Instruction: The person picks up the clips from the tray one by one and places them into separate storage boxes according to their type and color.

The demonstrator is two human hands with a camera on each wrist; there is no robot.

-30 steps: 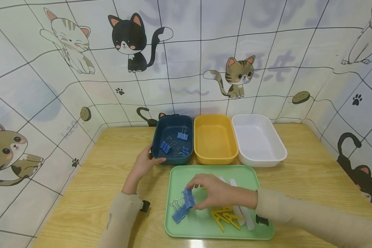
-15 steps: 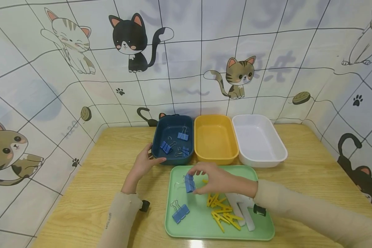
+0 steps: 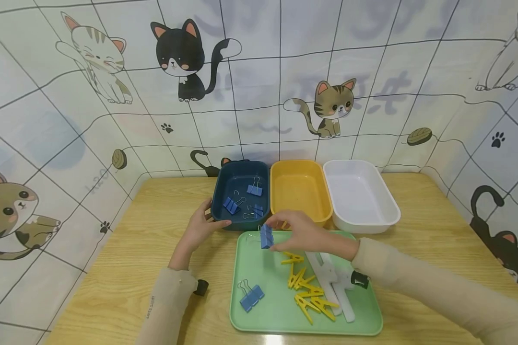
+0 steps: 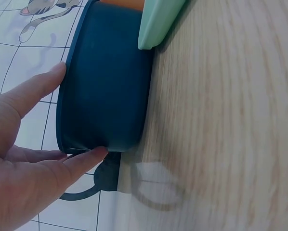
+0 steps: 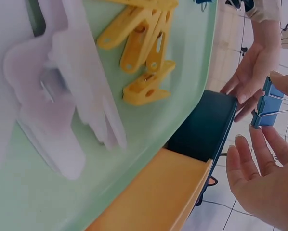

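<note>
My right hand pinches a blue binder clip between thumb and fingertips, over the back left of the green tray. In the right wrist view the clip has its wire handles spread. My left hand touches the front left corner of a dark blue bin. In the left wrist view its thumb lies straight at the rim of the bin, with fingertips against the adjoining side. Several blue binder clips lie inside this bin. Another blue clip lies at the tray's front left.
Several yellow clothespins and some white clips lie on the tray's middle and right. A yellow bin and a white bin stand right of the blue one, along the cat-patterned wall sheet.
My right hand has lifted the binder clip away from the other one on the tray and moved it back toward the bins. The left hand stays at the blue bin.
</note>
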